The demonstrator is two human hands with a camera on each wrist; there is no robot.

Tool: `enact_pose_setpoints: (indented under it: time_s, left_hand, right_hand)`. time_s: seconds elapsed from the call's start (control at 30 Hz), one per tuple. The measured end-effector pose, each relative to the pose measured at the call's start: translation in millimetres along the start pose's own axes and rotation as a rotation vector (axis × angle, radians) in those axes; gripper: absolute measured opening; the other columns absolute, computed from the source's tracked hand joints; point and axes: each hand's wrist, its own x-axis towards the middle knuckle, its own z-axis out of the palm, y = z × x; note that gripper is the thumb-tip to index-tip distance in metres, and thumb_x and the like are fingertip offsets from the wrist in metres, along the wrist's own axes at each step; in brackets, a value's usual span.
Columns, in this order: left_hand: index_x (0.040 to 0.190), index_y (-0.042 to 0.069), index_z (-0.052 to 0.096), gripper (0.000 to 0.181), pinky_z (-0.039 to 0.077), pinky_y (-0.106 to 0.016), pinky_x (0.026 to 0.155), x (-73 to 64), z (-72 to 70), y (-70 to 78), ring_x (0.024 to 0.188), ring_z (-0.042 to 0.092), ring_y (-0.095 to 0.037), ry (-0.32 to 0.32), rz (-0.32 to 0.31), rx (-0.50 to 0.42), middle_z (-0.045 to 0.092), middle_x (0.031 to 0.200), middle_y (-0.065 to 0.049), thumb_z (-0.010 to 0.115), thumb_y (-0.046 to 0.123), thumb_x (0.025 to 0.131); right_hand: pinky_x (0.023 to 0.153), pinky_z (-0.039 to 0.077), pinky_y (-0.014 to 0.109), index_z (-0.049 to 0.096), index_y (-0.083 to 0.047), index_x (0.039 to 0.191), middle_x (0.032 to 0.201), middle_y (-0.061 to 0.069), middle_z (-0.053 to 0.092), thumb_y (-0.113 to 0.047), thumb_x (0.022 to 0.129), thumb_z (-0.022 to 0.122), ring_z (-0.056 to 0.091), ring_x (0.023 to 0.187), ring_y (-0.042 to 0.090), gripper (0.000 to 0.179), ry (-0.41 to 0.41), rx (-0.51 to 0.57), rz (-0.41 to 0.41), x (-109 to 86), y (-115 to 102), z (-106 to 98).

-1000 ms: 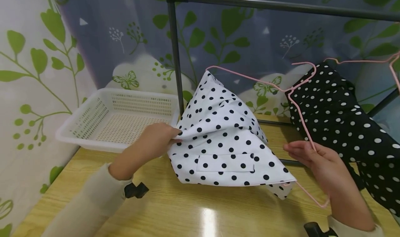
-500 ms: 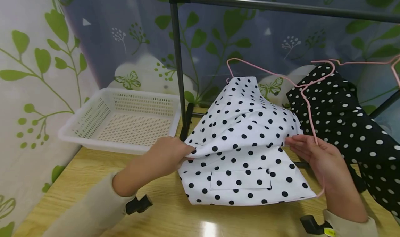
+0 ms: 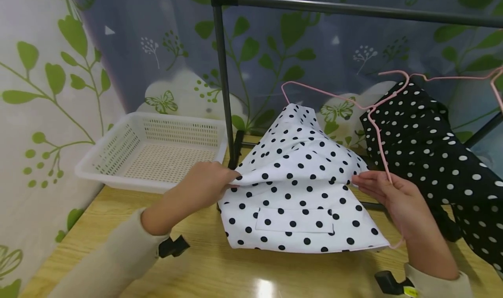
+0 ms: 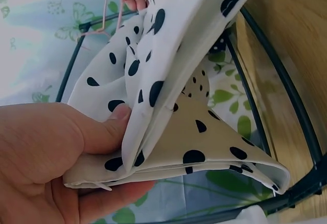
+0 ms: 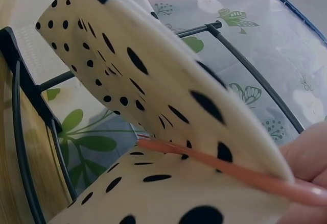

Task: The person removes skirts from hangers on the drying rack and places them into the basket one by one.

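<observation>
A white garment with black dots (image 3: pixel 291 197) spreads between my hands, with a narrow stitched strip near its lower edge. My left hand (image 3: pixel 212 184) pinches its left side; in the left wrist view the thumb presses a fold against the fingers below. The right hand (image 3: pixel 398 197) holds one arm of a pink clothes hanger (image 3: pixel 379 136), its fingertips right at the garment's right edge. The hanger's far end stands bare above the garment's upper corner, and its near end shows by the lower right corner. In the right wrist view the hanger arm (image 5: pixel 230 170) runs between the garment's layers.
A white perforated basket (image 3: pixel 157 182) stands at the left on the wooden table (image 3: pixel 188 272). A dark metal rack (image 3: pixel 222 71) rises behind, its bar (image 3: pixel 353 11) across the top. At right is a black garment with white dots (image 3: pixel 436 145) with another pink hanger (image 3: pixel 456 77).
The garment's upper corner has slipped down off the hanger's far end, which now shows bare. My right fingertips have come to the garment's edge. Both hands have lately risen slightly leftward.
</observation>
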Motion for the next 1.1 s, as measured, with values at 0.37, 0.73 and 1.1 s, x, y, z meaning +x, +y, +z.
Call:
enact_pose_setpoints:
  time_s: [0.37, 0.73, 1.1]
  left_hand:
    - [0.099, 0.013, 0.075, 0.013, 0.047, -0.031, 0.05, 7.0, -0.6, -22.7, 0.066, 0.065, -0.021, 0.108, -0.034, -0.007, 0.073, 0.082, -0.004, 0.071, 0.018, 0.088]
    - [0.106, 0.012, 0.075, 0.021, 0.047, -0.032, 0.05, 19.0, 1.4, -39.6, 0.069, 0.067, -0.023, 0.156, -0.085, -0.023, 0.074, 0.087, -0.006, 0.07, 0.006, 0.087]
    - [0.105, 0.011, 0.076, 0.023, 0.047, -0.032, 0.049, 21.3, 0.6, -38.4, 0.069, 0.067, -0.024, 0.188, -0.074, -0.068, 0.074, 0.086, -0.008, 0.068, 0.002, 0.086]
  right_hand:
    - [0.085, 0.049, 0.014, 0.064, -0.001, 0.112, 0.105, -0.003, 0.073, -0.029, 0.104, 0.042, 0.067, 0.101, 0.004, 0.037, 0.055, -0.114, 0.056, -4.3, -3.7, -1.9]
    - [0.084, 0.048, 0.011, 0.06, 0.004, 0.116, 0.106, -0.006, 0.072, -0.033, 0.104, 0.041, 0.066, 0.101, 0.001, 0.043, 0.064, -0.253, 0.104, -12.2, -10.6, -10.7]
    - [0.083, 0.05, 0.014, 0.064, 0.0, 0.112, 0.104, -0.002, 0.073, -0.021, 0.105, 0.041, 0.068, 0.099, 0.005, 0.032, 0.031, -0.166, 0.015, -16.4, -6.5, -21.2]
